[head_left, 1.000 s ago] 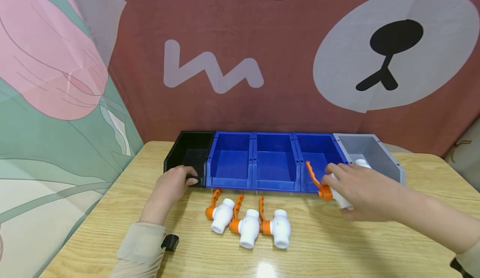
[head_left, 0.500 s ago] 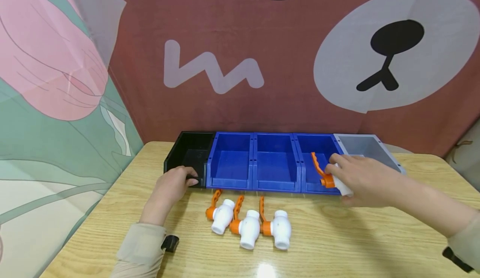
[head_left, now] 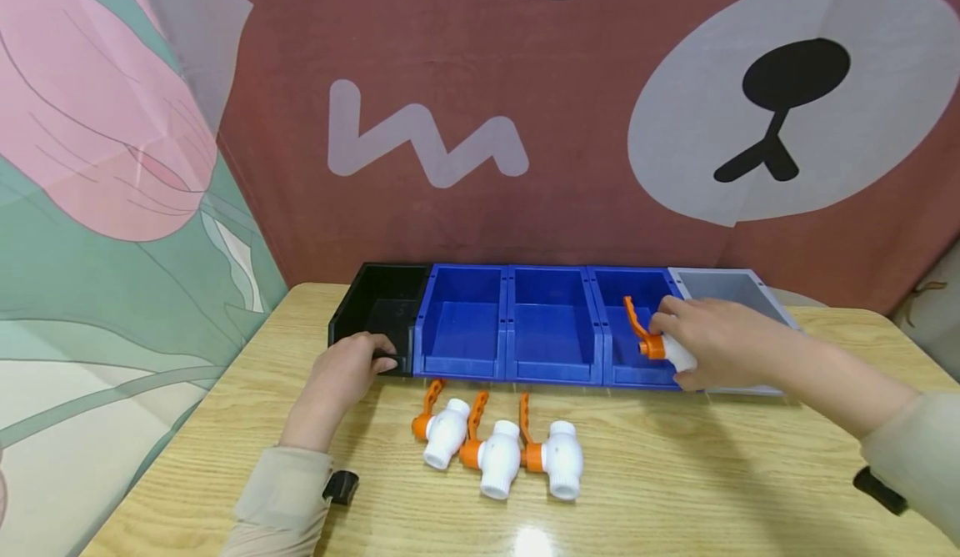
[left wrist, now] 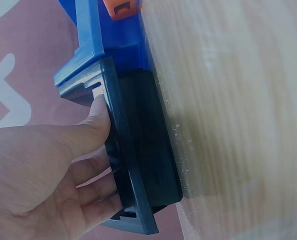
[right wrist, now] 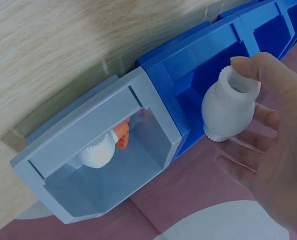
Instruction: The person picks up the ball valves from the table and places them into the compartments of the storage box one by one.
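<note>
My right hand [head_left: 723,340] holds a white plastic ball valve [head_left: 678,355] with an orange handle, above the front of the rightmost blue bin [head_left: 637,283]. In the right wrist view, thumb and fingers lie on either side of the white valve body [right wrist: 228,107]; its handle is hidden there. My left hand [head_left: 347,371] grips the front rim of the black bin [head_left: 386,315] at the row's left end. Seen from the left wrist, the thumb [left wrist: 98,120] presses on that rim, with the other fingers around it. Another white and orange valve [right wrist: 97,152] lies inside the grey bin [right wrist: 88,130].
Three similar valves, a left one [head_left: 446,432], a middle one [head_left: 498,459] and a right one [head_left: 562,459], lie on the wooden table [head_left: 637,507] before the bins. Two more blue bins, left [head_left: 468,323] and middle [head_left: 551,323], stand joined in the row. A printed cloth [head_left: 450,223] hangs behind.
My right hand has moved up and forward with the ball valve, from in front of the bins to over the rightmost blue one. The left hand stays on the black bin.
</note>
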### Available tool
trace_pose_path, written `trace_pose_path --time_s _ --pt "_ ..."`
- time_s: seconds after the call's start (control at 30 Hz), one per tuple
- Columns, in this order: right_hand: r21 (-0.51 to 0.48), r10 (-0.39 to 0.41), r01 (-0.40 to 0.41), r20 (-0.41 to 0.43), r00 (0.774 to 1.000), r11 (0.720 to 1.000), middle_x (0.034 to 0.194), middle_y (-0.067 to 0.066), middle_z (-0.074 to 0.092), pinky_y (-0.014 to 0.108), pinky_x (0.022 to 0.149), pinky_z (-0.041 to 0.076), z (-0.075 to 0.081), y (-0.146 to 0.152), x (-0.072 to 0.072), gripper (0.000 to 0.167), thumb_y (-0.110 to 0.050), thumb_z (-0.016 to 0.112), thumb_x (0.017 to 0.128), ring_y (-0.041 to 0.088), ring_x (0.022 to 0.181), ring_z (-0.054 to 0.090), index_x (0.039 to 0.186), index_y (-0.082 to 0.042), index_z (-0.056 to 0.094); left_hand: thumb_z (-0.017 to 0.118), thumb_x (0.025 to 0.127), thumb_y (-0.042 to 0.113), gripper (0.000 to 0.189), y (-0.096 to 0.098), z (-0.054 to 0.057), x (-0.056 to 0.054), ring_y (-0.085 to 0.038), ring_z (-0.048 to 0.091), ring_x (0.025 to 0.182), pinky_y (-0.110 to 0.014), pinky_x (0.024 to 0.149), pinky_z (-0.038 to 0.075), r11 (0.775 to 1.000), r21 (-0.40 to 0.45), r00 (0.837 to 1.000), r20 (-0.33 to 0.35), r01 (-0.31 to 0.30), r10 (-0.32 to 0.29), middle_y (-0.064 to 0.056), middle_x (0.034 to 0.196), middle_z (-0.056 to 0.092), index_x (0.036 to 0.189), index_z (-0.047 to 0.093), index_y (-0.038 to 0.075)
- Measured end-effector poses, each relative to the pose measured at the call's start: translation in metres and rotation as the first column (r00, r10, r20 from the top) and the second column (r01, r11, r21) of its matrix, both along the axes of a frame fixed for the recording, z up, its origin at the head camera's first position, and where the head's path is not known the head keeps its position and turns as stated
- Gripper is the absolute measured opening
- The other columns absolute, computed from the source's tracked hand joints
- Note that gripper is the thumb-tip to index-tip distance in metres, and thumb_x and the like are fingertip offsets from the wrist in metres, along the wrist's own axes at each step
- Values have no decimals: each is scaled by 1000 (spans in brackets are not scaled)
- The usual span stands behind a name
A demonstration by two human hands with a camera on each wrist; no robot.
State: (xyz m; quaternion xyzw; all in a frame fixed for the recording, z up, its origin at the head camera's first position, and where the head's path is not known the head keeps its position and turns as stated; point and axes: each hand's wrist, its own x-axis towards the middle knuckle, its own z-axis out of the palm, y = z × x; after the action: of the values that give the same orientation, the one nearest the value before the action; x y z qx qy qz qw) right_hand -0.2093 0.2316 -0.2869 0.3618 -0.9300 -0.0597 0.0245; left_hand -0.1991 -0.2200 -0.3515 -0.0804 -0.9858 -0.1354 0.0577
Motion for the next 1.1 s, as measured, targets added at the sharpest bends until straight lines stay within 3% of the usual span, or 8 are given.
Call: trace_pose_path --time_s 0.63,1.1 --pt "-15 0 1 50 999 1000 94 1 59 34 62 54 -6 -11 -21 50 -27 89 68 15 74 54 108 -6 67 71 92 19 15 0 -1 0 -31 66 95 -49 84 54 1000 -2 1000 -6 2 -2 -10 100 70 103 74 9" --pt "-22 -47 50 103 994 999 98 5 60 35 61 55 -17 -19 -37 52 -26 87 71 16 74 55 113 -4 66 71 92 19 15 0 -2 0 -32 66 96 -49 85 54 1000 9 1000 -7 -6 6 -11 102 70 103 74 8"
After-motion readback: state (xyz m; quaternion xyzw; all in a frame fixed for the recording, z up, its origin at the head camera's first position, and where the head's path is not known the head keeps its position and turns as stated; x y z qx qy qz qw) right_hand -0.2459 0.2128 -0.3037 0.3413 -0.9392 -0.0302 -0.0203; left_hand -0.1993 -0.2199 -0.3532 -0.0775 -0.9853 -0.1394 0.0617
